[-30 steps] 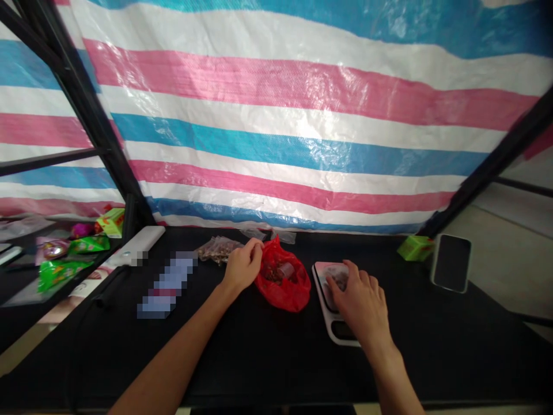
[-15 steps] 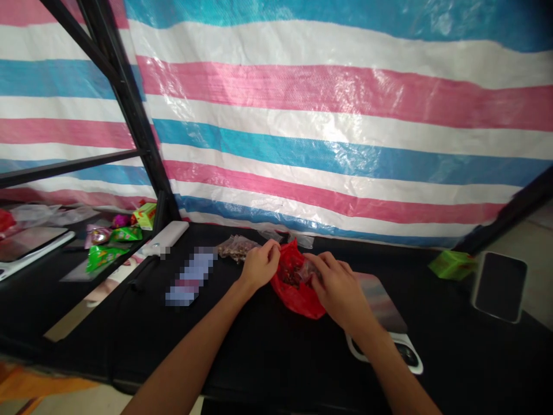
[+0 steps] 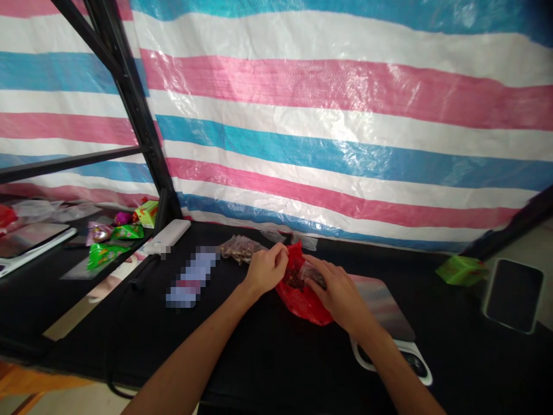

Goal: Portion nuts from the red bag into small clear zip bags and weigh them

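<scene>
A red plastic bag [image 3: 305,308] lies crumpled with its mouth spread, small brown bits showing inside. My left hand [image 3: 266,270] is closed at its left rim, fingers pinching the red plastic. From the right, my right hand [image 3: 339,291] reaches over the bag's mouth. Its fingers are closed on a small clear plastic bag [image 3: 311,273] with dark contents. Just beyond my left hand is a pile of small clear bags [image 3: 239,248] with brownish contents. Partly under my right forearm lies a white-edged, phone-shaped thing [image 3: 386,308] with a shiny surface.
All this lies on a black surface [image 3: 259,363]. Rightward are a green box [image 3: 462,270] and an upright dark-faced device [image 3: 514,295]. Leftward are a white power strip [image 3: 168,236], a black cable [image 3: 113,346] and green candy packets [image 3: 106,255]. Behind hangs a striped sheet [image 3: 324,132].
The view has shifted slightly. In my right hand, the clear bag now shows more plainly, with dark contents visible. My left hand stays at the red bag's rim.
</scene>
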`<state>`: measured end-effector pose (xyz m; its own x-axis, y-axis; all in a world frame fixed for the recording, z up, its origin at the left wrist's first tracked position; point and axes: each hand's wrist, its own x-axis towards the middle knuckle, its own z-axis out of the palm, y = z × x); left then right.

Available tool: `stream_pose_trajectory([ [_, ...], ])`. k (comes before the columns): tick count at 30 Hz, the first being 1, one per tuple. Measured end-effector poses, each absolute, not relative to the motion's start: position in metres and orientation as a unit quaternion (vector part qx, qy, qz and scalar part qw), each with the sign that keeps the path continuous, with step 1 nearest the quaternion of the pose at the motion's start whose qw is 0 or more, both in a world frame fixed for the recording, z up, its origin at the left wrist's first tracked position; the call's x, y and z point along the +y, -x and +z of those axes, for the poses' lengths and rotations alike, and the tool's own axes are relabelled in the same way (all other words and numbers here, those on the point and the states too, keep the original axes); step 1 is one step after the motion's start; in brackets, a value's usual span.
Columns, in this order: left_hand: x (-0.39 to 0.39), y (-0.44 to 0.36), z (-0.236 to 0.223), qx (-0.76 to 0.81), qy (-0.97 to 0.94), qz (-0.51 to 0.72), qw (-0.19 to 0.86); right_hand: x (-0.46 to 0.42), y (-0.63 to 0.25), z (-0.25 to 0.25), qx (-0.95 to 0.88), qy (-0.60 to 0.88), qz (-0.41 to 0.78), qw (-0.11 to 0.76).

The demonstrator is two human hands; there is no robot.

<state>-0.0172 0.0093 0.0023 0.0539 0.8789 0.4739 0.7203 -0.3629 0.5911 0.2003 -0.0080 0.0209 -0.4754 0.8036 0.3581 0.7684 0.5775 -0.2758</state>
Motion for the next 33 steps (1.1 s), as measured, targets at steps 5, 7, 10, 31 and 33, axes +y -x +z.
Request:
stream_pose_trajectory([
  [5,0.0083,0.0161,0.0022,0.558,-0.722,0.397,0.095,-0.0124,-0.1992,0.0234,-0.866,0.44,0.043,0.235],
  [7,0.0081,0.0159,0.0022,0.56,-0.722,0.394,0.099,-0.0125,-0.1977,0.023,-0.867,0.436,0.05,0.237],
  [10,0.0083,0.0159,0.002,0.563,-0.723,0.389,0.098,-0.0109,-0.1972,0.0186,-0.861,0.444,0.048,0.242],
  [31,0.0083,0.0168,0.0017,0.544,-0.738,0.387,0.103,-0.007,-0.2007,0.023,-0.85,0.452,0.039,0.266],
  [33,0.0085,0.0179,0.0028,0.545,-0.735,0.389,0.108,-0.0081,-0.2046,0.0226,-0.838,0.462,0.06,0.286],
])
